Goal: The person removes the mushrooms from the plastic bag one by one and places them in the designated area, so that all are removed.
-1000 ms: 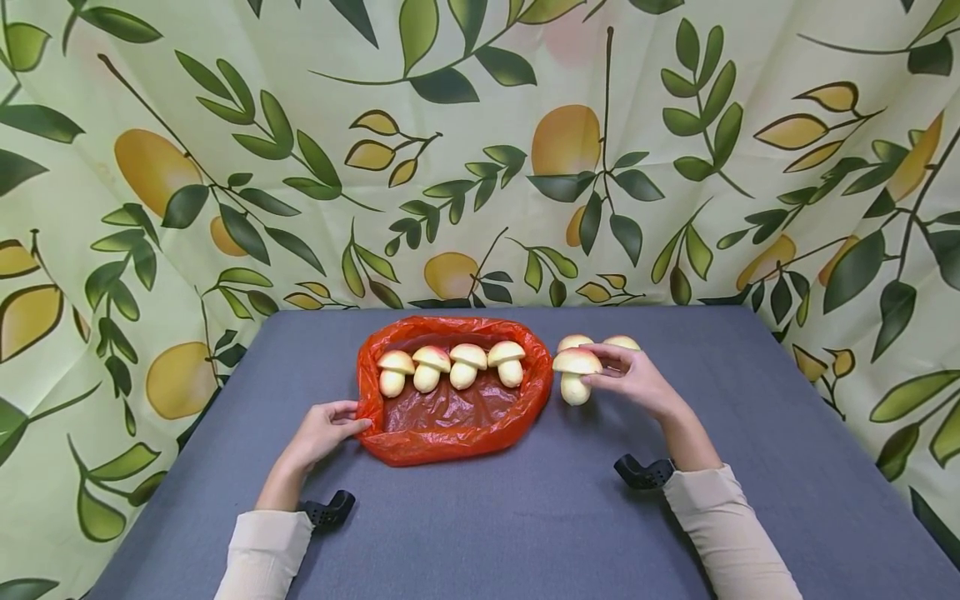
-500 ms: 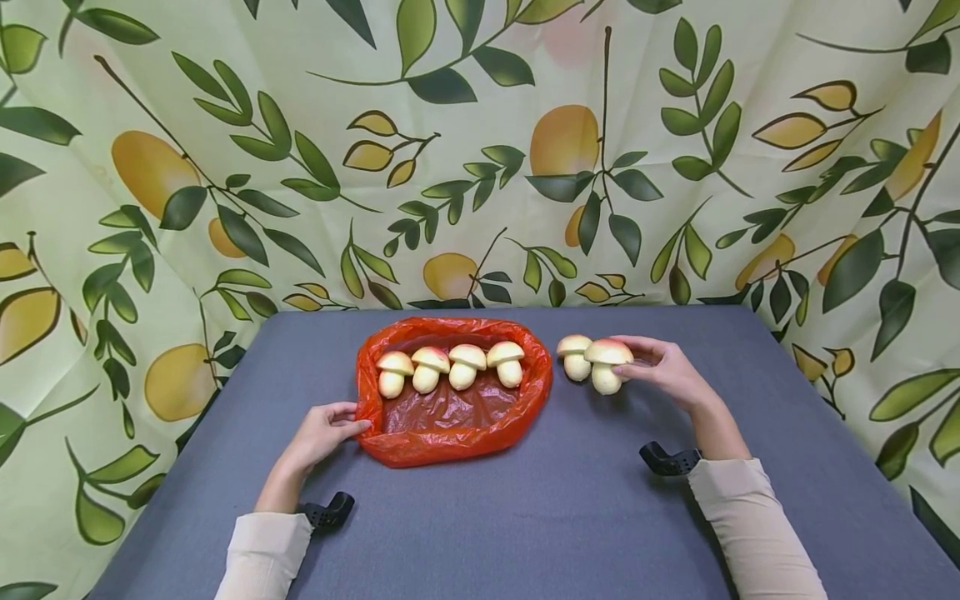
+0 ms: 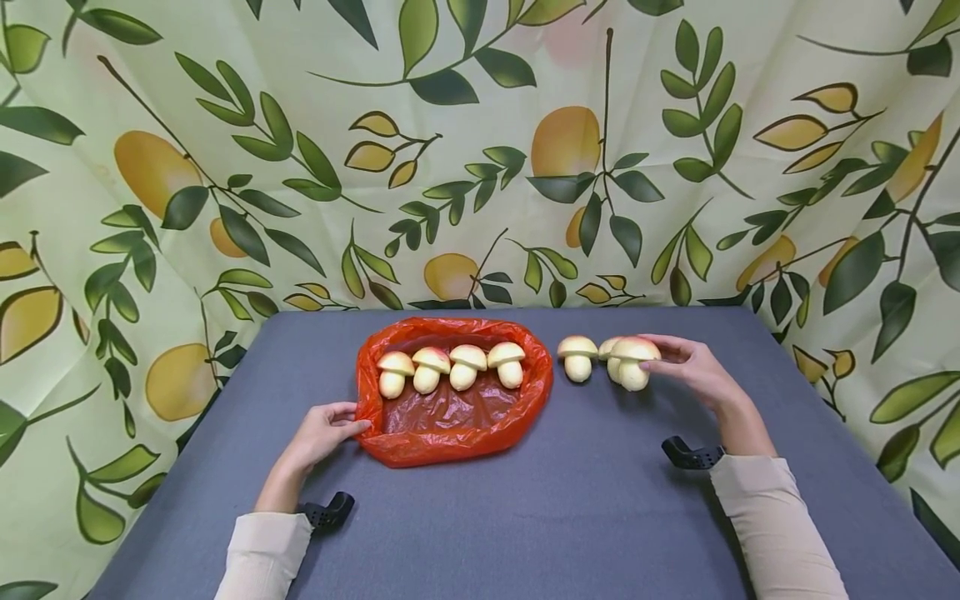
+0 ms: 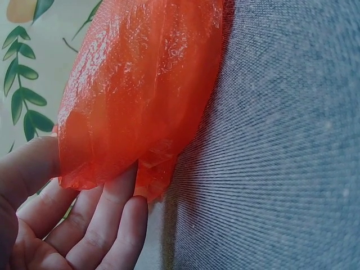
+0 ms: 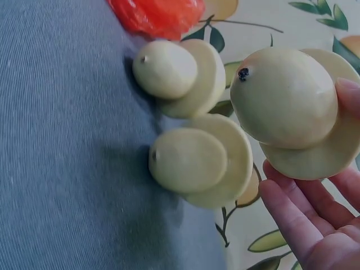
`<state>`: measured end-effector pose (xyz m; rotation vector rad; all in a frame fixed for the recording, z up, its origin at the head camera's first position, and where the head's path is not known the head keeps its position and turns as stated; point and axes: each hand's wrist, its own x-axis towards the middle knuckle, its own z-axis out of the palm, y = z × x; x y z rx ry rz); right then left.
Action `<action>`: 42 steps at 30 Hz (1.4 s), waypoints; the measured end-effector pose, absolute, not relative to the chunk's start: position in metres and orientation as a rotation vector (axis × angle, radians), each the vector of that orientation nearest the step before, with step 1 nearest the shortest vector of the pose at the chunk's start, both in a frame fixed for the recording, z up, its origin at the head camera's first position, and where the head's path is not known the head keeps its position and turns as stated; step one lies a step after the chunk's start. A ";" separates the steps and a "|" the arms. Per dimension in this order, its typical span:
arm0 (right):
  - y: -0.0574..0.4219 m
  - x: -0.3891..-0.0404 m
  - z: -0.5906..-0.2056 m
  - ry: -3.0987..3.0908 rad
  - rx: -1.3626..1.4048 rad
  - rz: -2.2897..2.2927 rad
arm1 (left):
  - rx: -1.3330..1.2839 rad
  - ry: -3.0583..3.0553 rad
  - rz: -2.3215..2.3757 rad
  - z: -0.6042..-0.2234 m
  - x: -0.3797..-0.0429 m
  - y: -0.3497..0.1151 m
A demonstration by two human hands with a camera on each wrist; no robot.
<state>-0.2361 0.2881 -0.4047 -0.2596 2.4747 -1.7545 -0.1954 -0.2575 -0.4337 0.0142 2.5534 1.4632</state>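
A red plastic bag (image 3: 450, 450) lies with its mouth wide and its edge rolled, several toy mushrooms (image 3: 462, 377) in a row inside it. At the bag's left side, my left hand (image 3: 324, 432) pinches the thin plastic between thumb and fingers (image 4: 115, 197). My right hand (image 3: 693, 368) grips a pale mushroom (image 5: 284, 98) by its reddish cap, stem pointing down, raised off the table. Two more mushrooms stand right of the bag: one nearest it (image 3: 577, 358), and another (image 5: 191, 160) partly hidden behind the held one in the head view.
The grey-blue cloth table (image 3: 487, 533) runs up to a hanging curtain (image 3: 480, 208) printed with leaves and fruit. Each wrist wears a black camera, the left one (image 3: 330, 510) and the right one (image 3: 690, 454) close above the table.
My right hand has moved right with the mushroom, away from the bag's right edge and past the nearer standing mushroom. The left hand and the bag stay put.
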 end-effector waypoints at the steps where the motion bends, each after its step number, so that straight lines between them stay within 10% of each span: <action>1: 0.290 -0.236 -0.405 2.469 -0.254 -1.758 | 0.015 2.553 1.464 -0.434 -0.195 -0.258; 42: 0.355 -0.267 -0.439 2.373 0.050 -1.646 | 0.032 2.547 1.499 -0.436 -0.195 -0.258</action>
